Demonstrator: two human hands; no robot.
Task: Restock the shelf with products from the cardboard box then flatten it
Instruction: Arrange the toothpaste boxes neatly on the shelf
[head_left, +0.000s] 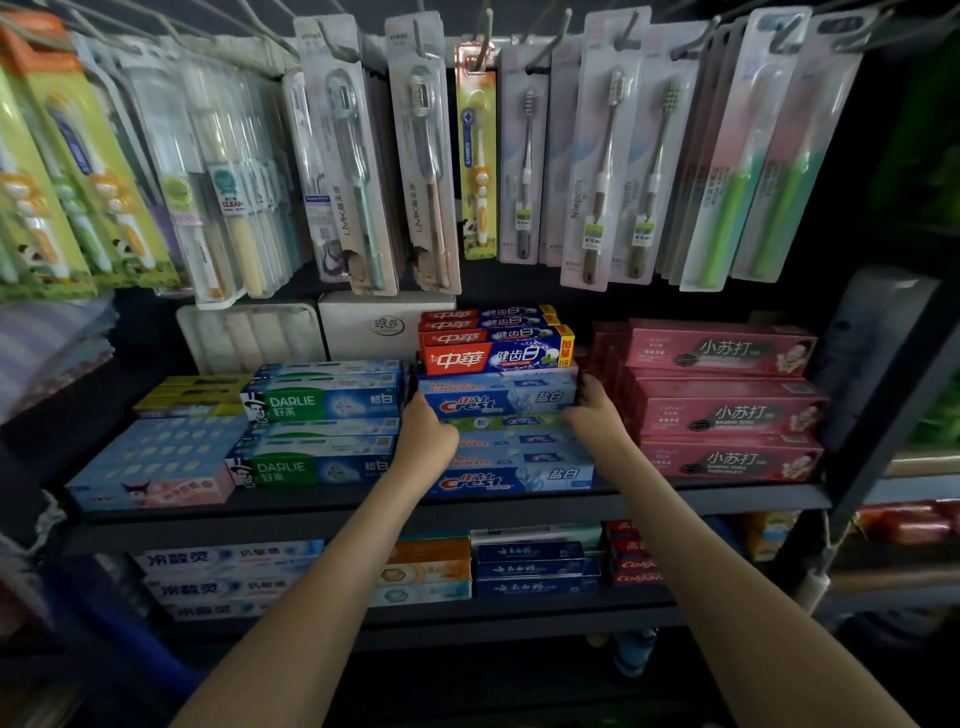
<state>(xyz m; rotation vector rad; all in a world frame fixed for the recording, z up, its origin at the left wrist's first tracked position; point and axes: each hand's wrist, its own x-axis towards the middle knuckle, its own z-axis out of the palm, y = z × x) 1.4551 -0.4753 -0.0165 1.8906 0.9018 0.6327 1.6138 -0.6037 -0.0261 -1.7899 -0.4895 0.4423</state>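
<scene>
Two bare forearms (322, 597) reach up from the bottom edge toward a dark shelf (208, 514). Left of the fingers, green and blue boxes (322, 405) lie stacked flat, lettering forward. The left hand (426, 436) curls round the left end of a blue toothpaste box (498, 402), its fingertips hidden behind that end. This box is long and flat, with a red and white logo and white lettering on its front. It sits high in a stack of like boxes at the middle of the shelf, under red boxes (493, 356). The right hand (597, 410) grips the box's right end, fingers bent over its top corner. Right of those fingers, pink boxes (727, 413) lie in three tiers. Above the fingers, toothbrush packs (363, 171) hang from hooks across the whole width. Below the hands, a lower shelf (519, 610) holds more boxes in dim light.
</scene>
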